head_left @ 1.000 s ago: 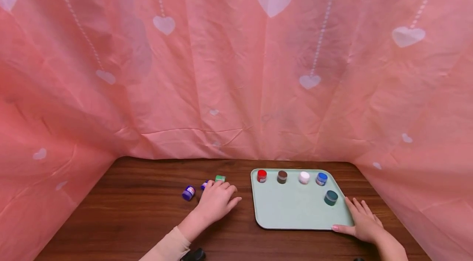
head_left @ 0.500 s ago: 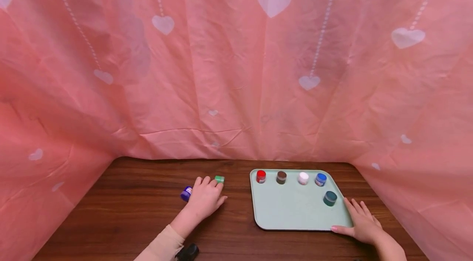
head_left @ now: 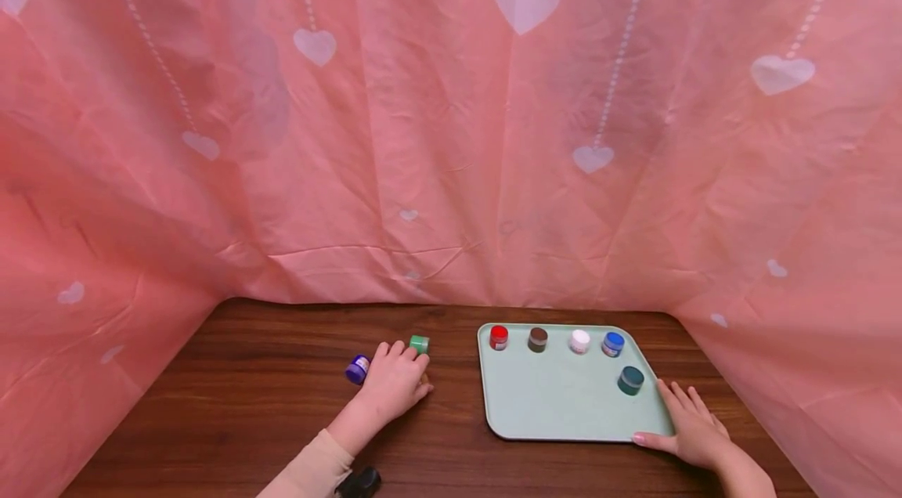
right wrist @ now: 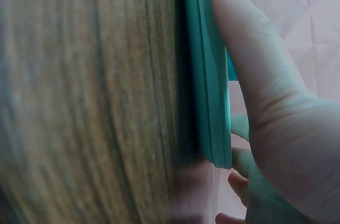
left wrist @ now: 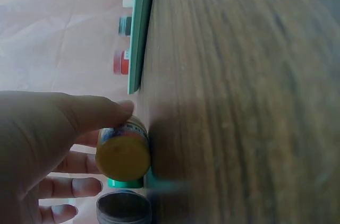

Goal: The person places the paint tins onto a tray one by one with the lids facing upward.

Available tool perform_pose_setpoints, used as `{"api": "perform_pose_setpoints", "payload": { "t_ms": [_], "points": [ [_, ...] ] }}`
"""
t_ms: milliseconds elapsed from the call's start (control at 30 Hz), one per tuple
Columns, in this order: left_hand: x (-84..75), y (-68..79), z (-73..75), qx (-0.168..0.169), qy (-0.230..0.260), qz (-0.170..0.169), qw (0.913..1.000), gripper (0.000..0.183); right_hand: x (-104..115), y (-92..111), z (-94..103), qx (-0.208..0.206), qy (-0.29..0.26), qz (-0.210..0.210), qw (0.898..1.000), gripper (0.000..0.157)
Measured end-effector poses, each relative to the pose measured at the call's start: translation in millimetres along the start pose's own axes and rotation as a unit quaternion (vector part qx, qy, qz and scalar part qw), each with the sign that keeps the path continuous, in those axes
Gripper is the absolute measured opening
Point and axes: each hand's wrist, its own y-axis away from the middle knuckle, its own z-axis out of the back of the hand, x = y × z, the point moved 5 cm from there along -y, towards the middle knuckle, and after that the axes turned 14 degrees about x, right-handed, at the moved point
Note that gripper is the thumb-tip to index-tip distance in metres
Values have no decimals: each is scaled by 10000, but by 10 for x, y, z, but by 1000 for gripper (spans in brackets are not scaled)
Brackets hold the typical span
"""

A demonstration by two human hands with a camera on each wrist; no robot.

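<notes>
In the left wrist view, a small paint jar with an ochre-yellow end (left wrist: 123,157) lies on its side on the table, pinched between the thumb and fingers of my left hand (head_left: 393,384). From the head view that jar is mostly covered by the hand. Just beyond the fingertips is a green paint jar (head_left: 420,344); a dark blue-purple jar (head_left: 358,369) lies to the left of the hand. My right hand (head_left: 694,427) rests against the pale green tray (head_left: 557,412) at its near right corner, thumb along the front rim and fingers spread, fairly straight, beside the right edge.
Standing on the tray are red (head_left: 499,337), brown (head_left: 538,340), white (head_left: 579,341), blue (head_left: 613,344) and dark teal (head_left: 630,380) paint jars. A black object (head_left: 361,482) is near the left wrist. Pink heart-printed cloth (head_left: 451,169) hangs behind and beside the wooden table (head_left: 247,404).
My left hand has moved left and slightly toward me, with the thumb drawing in around the ochre jar. A second purple jar has become hidden behind the hand. The right hand stays put.
</notes>
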Motion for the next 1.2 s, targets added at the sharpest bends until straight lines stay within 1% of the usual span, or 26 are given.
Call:
{"api": "perform_pose_setpoints", "payload": {
  "t_ms": [100, 200, 367, 533, 700, 867, 967, 1200],
  "points": [
    [-9, -4, -23, 155, 5, -13, 9999, 38, 0, 0, 0, -20, 7, 7, 10000, 111],
    [-21, 3, -39, 236, 14, -37, 9997, 38, -2, -5, -2, -22, 13, 6, 10000, 110],
    [-47, 25, -21, 186, -7, -65, 9998, 38, -11, -18, -12, -7, 12, 9, 10000, 110],
    [-101, 16, -1, 137, -32, -190, 9997, 37, -29, -25, -21, 46, -28, -1, 10000, 111],
    [-151, -25, 7, 75, 141, -289, 9995, 35, -39, -25, -20, 0, -1, 15, 10000, 110],
    [-200, -80, 58, -155, 296, -432, 9985, 32, -35, -10, -15, -71, 37, 35, 10000, 110],
    [-225, -123, 99, -224, 357, -461, 9980, 31, -33, -8, -13, -93, 41, 56, 9999, 110],
    [-302, -246, 164, -154, 598, -532, 9967, 29, -30, -20, -19, -76, 35, 56, 9999, 110]
  ]
}}
